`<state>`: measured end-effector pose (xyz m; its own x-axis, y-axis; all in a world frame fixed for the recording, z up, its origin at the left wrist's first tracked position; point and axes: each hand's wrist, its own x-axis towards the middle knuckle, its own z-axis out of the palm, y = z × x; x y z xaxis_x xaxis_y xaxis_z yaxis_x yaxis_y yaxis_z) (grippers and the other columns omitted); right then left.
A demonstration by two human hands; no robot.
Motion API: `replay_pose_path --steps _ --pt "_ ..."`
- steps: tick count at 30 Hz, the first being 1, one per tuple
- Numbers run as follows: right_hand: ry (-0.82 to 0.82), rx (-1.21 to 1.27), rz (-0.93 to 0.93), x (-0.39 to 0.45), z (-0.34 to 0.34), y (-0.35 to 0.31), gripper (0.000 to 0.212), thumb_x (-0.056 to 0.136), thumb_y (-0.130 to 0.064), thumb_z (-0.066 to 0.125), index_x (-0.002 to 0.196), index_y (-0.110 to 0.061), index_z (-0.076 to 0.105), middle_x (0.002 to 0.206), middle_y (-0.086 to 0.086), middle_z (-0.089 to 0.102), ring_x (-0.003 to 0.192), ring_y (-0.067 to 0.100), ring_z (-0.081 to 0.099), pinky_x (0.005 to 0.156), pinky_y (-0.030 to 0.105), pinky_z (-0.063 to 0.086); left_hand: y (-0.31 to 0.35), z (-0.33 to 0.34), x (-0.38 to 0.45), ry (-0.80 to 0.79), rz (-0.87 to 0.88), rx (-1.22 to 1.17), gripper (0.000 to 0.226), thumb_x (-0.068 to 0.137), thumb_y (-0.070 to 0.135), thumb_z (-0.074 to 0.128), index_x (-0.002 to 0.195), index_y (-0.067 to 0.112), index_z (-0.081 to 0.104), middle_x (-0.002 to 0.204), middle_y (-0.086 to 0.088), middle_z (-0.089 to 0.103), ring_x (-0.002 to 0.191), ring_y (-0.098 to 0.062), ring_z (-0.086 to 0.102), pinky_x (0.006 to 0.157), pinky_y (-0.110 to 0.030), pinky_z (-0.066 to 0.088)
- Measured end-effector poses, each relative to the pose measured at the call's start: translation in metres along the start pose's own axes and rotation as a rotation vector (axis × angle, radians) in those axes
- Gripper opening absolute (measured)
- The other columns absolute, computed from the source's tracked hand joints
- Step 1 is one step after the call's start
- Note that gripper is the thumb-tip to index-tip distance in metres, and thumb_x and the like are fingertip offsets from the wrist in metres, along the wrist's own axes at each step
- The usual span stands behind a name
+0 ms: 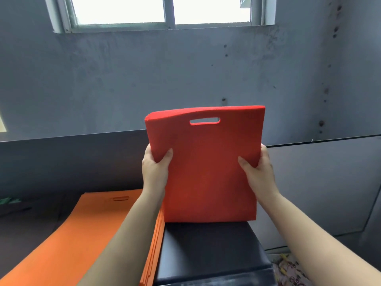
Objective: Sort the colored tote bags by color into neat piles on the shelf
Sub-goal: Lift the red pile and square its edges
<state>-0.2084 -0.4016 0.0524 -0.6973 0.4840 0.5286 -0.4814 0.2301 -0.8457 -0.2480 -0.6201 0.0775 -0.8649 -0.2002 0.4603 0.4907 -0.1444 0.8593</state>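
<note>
A thick stack of red tote bags point(208, 159) stands upright on its bottom edge on a black surface point(210, 246), handle cut-out at the top. My left hand point(154, 168) grips the stack's left edge, thumb in front. My right hand point(259, 172) grips its right edge in the same way. A pile of orange tote bags point(86, 240) lies flat to the left, its handle slot pointing away from me. My left forearm crosses over the orange pile's right edge.
A dark panel point(72, 162) runs behind the piles, below a grey wall with a window point(162, 11). Grey boards point(321, 186) lean at the right. Patterned clutter point(288, 269) lies at the lower right. Something green point(10, 200) shows at the far left.
</note>
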Motion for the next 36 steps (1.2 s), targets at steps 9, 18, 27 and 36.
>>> replay_pose_path --steps 9,18,27,36 --pt "-0.099 -0.074 0.014 0.015 -0.003 -0.014 0.03 0.088 0.001 0.062 0.109 -0.015 0.05 0.102 0.002 0.062 0.094 0.018 0.06 0.087 0.035 0.05 0.007 0.001 0.008 -0.023 0.085 0.238 0.021 0.092 0.013 0.059 0.113 0.012 0.057 0.104 -0.002 0.064 0.098 -0.019 0.062 0.085 -0.032 0.049" --pt "-0.284 -0.228 0.351 0.054 -0.009 0.002 0.025 0.083 -0.003 0.068 0.105 -0.008 0.058 0.108 0.017 0.066 0.099 0.035 0.064 0.092 0.051 0.051 -0.024 0.004 0.052 -0.143 -0.259 0.365 0.04 0.08 0.026 0.067 0.113 0.005 0.059 0.109 -0.018 0.066 0.1 -0.035 0.064 0.091 -0.051 0.051" --pt "-0.362 -0.421 0.681 0.023 -0.01 0.076 0.021 0.082 0.0 0.07 0.099 -0.005 0.06 0.109 0.021 0.066 0.102 0.037 0.063 0.095 0.049 0.048 -0.105 -0.004 0.02 -0.216 -0.507 0.682 0.035 0.088 0.021 0.065 0.116 -0.002 0.062 0.114 -0.018 0.065 0.104 -0.035 0.062 0.094 -0.04 0.049" --pt "-0.394 -0.551 0.751 0.013 -0.01 0.095 0.027 0.081 -0.01 0.073 0.104 -0.003 0.06 0.104 0.019 0.065 0.093 0.032 0.062 0.082 0.038 0.048 -0.106 -0.012 0.001 -0.374 -0.449 1.051 0.029 0.091 0.029 0.061 0.091 -0.001 0.059 0.105 -0.017 0.062 0.1 -0.034 0.06 0.073 -0.03 0.04"
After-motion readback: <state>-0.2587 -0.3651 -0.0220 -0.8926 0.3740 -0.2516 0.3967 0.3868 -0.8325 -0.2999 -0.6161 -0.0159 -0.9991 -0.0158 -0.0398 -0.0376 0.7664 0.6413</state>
